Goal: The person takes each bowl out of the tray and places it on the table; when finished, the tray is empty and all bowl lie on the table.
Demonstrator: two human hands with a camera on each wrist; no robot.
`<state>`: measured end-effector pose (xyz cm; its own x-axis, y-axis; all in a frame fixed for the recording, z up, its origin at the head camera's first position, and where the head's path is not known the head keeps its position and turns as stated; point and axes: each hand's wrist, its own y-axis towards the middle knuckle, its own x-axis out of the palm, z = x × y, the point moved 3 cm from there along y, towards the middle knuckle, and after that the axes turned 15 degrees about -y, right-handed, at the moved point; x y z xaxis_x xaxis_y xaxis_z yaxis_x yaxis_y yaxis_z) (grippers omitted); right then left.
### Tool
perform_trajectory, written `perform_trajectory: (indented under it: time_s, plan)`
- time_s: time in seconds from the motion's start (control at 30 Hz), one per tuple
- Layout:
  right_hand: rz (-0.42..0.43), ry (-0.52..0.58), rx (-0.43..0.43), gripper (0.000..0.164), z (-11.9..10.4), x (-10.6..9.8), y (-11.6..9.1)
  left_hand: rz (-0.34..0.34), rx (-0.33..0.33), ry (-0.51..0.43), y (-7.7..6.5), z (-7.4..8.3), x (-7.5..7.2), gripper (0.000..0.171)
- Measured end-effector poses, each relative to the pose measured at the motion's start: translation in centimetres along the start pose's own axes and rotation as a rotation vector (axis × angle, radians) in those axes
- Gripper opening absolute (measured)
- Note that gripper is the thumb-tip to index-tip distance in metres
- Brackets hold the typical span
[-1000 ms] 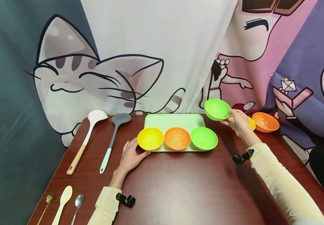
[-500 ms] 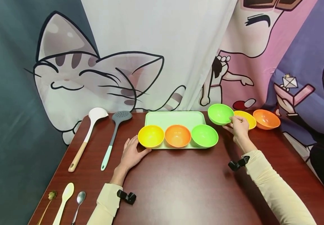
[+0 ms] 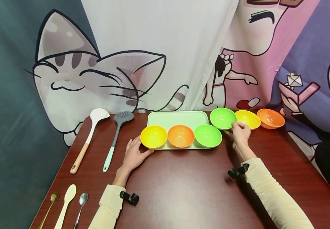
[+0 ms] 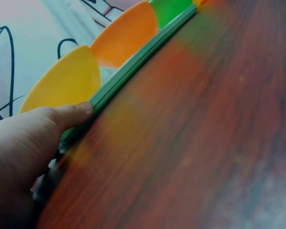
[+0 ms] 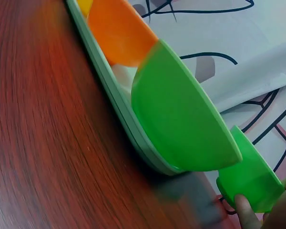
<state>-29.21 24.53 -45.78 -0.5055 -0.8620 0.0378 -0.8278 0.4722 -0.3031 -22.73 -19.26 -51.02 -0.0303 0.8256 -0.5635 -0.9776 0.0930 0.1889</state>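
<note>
In the head view, a pale green tray carries a yellow bowl, an orange bowl and a green bowl along its front. My left hand holds the tray's front left corner, its thumb along the front edge beside the yellow bowl. Right of the tray, my right hand grips a second green bowl by its right side. The right wrist view shows a fingertip against that bowl's outer wall. Whether its base touches the table cannot be seen.
A second yellow bowl and a second orange bowl stand at the back right. On the left lie a white ladle and a grey slotted turner. Several small spoons, including a cream spoon, lie front left. A printed curtain hangs behind.
My right hand has brought the second green bowl down and toward me, beside the second yellow bowl, which now shows more fully. My left hand stays at the tray corner.
</note>
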Motion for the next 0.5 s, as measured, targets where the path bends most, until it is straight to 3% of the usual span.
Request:
perform_trajectory:
  time_s: [0.5]
  plan:
    - [0.124,0.015,0.040,0.012,2.3,1.4,0.0,0.002,0.000,0.005,0.0,0.0,-0.2,0.083]
